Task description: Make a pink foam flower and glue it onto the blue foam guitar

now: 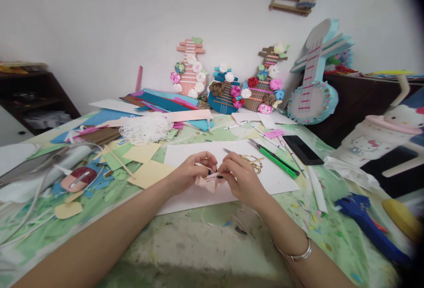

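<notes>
Both hands meet over a white sheet (185,206) on the table. Between them is a small piece of pale pink crumpled paper (208,185). My left hand (195,171) pinches its left side, fingers curled. My right hand (240,177) pinches it from the right, the fingertips nearly touching those of the left. Just behind my right hand lie gold-handled scissors (256,164), partly hidden by it. A green utility knife (278,162) rests on the sheet to their right.
Coloured paper (165,102), white shredded strands (145,128) and scraps lie at the left and back. Flower-decorated instrument models (190,73) lean on the wall. At right are a black phone (303,149), a blue glue gun (367,221) and a white-pink cup (361,140).
</notes>
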{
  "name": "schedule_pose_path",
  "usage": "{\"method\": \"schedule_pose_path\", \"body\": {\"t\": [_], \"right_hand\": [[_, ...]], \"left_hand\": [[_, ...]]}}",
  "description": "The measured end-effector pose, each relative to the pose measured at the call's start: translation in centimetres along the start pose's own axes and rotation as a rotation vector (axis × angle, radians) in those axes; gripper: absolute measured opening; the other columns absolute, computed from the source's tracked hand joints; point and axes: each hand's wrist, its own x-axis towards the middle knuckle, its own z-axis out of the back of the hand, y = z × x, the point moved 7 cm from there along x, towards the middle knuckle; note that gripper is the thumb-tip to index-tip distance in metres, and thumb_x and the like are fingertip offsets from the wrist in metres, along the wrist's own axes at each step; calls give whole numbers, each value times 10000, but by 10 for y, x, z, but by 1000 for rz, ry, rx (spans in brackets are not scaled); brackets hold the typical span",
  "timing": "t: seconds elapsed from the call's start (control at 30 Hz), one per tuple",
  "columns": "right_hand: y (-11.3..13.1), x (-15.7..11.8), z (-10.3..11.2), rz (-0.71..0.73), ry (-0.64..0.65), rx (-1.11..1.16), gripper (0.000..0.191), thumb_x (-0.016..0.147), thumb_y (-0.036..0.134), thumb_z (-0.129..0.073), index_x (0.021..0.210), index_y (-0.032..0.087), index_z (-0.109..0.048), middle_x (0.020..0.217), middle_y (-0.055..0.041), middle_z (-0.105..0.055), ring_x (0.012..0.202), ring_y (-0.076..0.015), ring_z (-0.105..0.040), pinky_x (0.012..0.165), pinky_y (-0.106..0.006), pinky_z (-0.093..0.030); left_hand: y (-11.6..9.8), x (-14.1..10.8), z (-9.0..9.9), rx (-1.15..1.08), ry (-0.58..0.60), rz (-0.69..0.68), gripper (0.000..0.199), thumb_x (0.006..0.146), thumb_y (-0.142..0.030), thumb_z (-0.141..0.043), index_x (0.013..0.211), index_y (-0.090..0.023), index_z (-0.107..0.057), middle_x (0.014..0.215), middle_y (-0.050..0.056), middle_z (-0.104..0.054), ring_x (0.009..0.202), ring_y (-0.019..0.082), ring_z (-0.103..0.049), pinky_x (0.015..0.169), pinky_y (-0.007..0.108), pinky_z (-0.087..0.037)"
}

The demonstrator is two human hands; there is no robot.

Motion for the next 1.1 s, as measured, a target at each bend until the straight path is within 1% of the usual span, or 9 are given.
{"method": "schedule_pose_path", "body": {"t": [0.3, 1.1], "right_hand": [[0, 0, 0, -2, 2, -4, 192, 825, 29, -429, 807, 194, -527, 825, -49, -523, 727, -164, -494, 641, -289, -388], [-1, -1, -1, -5, 7, -17, 181, 816, 22, -439, 800, 181, -525, 820, -48, -520, 726, -161, -494, 637, -282, -384]], "left_hand": [[-2, 0, 0, 15, -9, -14, 309, 497, -50, -505, 786, -146, -559, 721, 7, -580, 659, 133, -538, 601, 240, -352], [0, -1, 0, 25, 1, 1, 322, 492, -59, -509, 800, -138, -564, 729, 4, -568, 674, 136, -539, 612, 246, -360]]}}
